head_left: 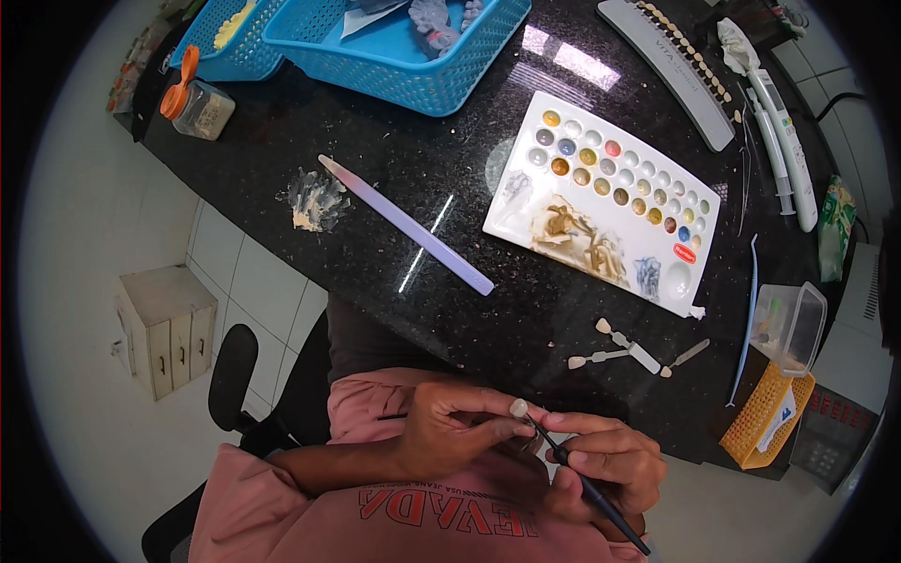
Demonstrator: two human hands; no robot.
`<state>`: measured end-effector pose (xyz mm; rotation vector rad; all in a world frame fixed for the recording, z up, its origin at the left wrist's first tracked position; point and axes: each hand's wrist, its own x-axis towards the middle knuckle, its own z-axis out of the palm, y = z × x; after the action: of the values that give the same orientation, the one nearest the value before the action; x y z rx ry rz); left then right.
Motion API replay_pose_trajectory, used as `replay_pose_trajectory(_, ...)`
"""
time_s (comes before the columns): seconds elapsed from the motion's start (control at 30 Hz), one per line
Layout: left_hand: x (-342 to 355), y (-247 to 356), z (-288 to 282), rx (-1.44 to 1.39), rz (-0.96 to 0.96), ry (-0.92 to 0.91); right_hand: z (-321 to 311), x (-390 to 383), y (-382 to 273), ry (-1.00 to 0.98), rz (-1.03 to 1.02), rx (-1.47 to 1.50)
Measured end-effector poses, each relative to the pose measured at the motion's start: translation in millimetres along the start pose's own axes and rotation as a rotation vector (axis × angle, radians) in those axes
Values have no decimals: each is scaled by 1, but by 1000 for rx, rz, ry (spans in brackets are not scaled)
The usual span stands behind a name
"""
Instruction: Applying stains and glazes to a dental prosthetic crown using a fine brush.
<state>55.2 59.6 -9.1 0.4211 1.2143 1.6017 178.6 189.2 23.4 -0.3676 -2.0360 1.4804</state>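
Observation:
My left hand (443, 433) is closed, thumb and forefinger pinching a small cream dental crown (519, 408) or its holder; the exact grip is partly hidden. My right hand (615, 460) is shut around a black-handled fine brush (603, 505), its tip close to the crown. Both hands are in front of my chest, just off the table's near edge. Beyond them on the table, a white palette (526, 218) carries many small wells of coloured paste, with brown and grey-blue smears on its flat part. Shade tabs with tooth-shaped ends (642, 357) lie near the right hand.
A lilac file-like stick (413, 230) lies beside a pale powder smear (317, 202). Blue baskets (404, 80), an orange-capped jar (204, 111) and a tooth shade guide (671, 75) stand farther back. At right are a syringe (771, 155), a blue instrument (748, 324) and a yellow basket (751, 427).

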Motion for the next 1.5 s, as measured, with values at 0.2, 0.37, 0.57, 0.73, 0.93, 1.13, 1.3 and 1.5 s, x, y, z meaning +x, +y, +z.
replay_pose_trajectory(0.2,-2,-3,0,-20,-10,9,-5,4,-1,-126,-44,-56)
replay_pose_trajectory(0.37,-2,0,-2,3,-5,1,0,4,-1,-30,6,-9)
replay_pose_trajectory(0.57,-1,1,0,20,-24,6,-1,2,-1,-23,6,-20)
replay_pose_trajectory(0.73,0,1,0,14,-8,-6,-3,3,-1,-59,-36,-28)
replay_pose_trajectory(0.93,-2,-3,2,-22,-16,48,-3,6,0,-80,-41,-29)
replay_pose_trajectory(1.13,-2,-3,0,-3,-2,51,-4,7,0,-99,-38,-14)
replay_pose_trajectory(1.3,-2,-2,0,12,-26,18,-2,5,-1,-28,-19,-32)
replay_pose_trajectory(1.5,1,2,-2,85,-8,-10,-1,1,0,-13,6,-23)
